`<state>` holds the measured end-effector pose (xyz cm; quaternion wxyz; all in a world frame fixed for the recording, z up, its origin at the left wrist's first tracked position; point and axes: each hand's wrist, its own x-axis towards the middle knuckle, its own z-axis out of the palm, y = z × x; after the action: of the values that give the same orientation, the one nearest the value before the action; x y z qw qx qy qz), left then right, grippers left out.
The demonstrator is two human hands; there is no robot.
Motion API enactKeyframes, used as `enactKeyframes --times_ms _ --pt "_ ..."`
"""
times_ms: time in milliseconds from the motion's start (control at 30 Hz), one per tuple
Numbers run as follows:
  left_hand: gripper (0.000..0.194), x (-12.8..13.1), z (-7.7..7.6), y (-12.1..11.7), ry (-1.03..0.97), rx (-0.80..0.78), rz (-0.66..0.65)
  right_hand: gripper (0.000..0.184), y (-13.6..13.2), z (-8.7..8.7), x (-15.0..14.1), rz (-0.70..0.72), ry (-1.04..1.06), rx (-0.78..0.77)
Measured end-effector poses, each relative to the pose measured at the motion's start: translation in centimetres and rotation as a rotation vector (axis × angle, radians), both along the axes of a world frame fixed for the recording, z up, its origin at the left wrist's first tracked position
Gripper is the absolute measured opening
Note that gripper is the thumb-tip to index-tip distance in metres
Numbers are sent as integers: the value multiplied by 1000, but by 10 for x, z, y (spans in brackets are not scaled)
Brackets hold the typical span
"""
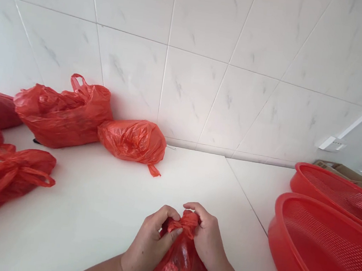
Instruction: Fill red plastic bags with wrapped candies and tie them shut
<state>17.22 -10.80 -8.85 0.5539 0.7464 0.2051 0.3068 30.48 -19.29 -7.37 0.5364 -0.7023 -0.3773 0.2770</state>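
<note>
A red plastic bag [182, 266] rests on the white table close to me, its top gathered into a bunched, twisted knot. My left hand [153, 241] pinches the left side of that knot between thumb and fingers. On the other side, my right hand [209, 235] curls its fingers around the bunched plastic; its thumb is hidden. What the bag contains cannot be made out through the film.
Against the tiled wall stand a large red bag [66, 116] and a smaller tied red bag [133, 140]. More red bags [2, 174] lie at the left. Two red mesh baskets [300, 244] stand at the right, with a cardboard box [346, 173] behind them.
</note>
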Motion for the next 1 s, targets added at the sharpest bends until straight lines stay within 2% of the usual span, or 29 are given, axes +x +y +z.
enactKeyframes --times_ms 67,167,300,433,500,667,733,867,1000 --pt "16 -1 -3 3 -37 77 -7 22 -1 3 1 71 102 34" --pt "22 -1 -4 8 -100 197 -37 22 -4 7 6 183 362 44" --pt "14 -4 0 11 -82 385 -10 29 -10 7 18 258 741 149" --pt "9 -5 1 12 -49 537 -10 18 -14 4 34 264 840 317" --pt "12 -5 0 12 -45 563 -12 13 -15 5 39 267 816 328" --pt "21 -6 -3 14 -53 551 1 17 -17 14 45 353 700 248" --pt "16 -6 -1 14 -65 562 7 15 -17 12 48 255 545 205" --pt "13 -8 7 9 -114 682 -31 10 -11 -3 58 -83 -34 79" --pt "17 -8 14 -7 -341 832 -142 19 -4 -20 75 -251 -257 51"
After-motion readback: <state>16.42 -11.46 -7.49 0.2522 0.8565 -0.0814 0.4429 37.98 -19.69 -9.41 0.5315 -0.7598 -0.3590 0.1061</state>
